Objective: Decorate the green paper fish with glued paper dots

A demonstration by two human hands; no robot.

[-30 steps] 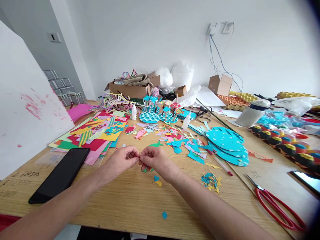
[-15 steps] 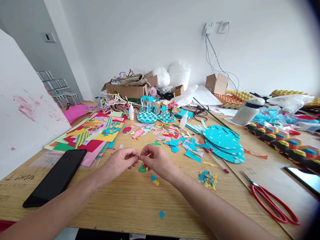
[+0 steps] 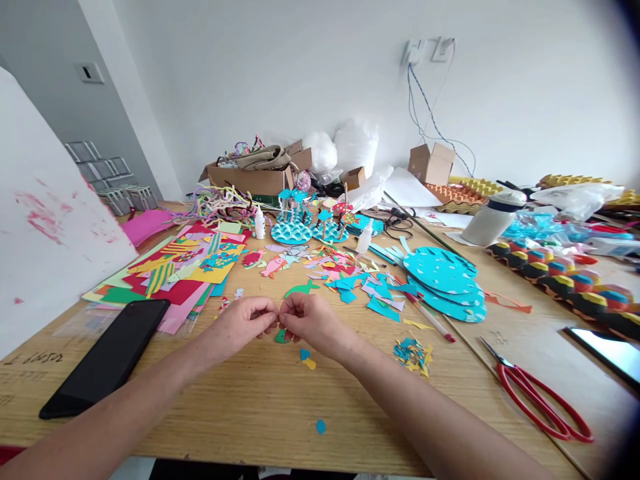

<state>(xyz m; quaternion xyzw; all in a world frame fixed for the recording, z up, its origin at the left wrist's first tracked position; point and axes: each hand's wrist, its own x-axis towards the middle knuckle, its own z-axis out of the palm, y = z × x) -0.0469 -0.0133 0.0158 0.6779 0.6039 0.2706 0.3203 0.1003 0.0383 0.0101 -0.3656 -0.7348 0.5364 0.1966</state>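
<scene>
My left hand [image 3: 249, 317] and my right hand [image 3: 311, 321] meet fingertip to fingertip just above the table. Both are closed in a pinch, and whatever lies between the fingertips is too small or hidden to make out. A green paper fish [image 3: 301, 287] lies behind my right hand, which covers its middle; its head end shows below the fingers. Nearer to me are a small blue paper piece [image 3: 305, 354] and a yellow one [image 3: 311, 365] touching it. A lone blue paper oval [image 3: 321, 427] rests close to the table's front edge.
Left are a black phone [image 3: 107, 357] and stacked coloured paper [image 3: 190, 290]. Paper scraps [image 3: 345, 273], glue bottles [image 3: 365, 236] and blue egg-tray models [image 3: 291, 232] stand beyond my hands. Right lie blue paper discs [image 3: 445, 290], cut bits [image 3: 411, 355] and red-handled scissors [image 3: 543, 400].
The view has shifted slightly. A tiny red bit seen between my fingertips earlier is now hidden. More of the green fish's back and tail shows behind my right hand.
</scene>
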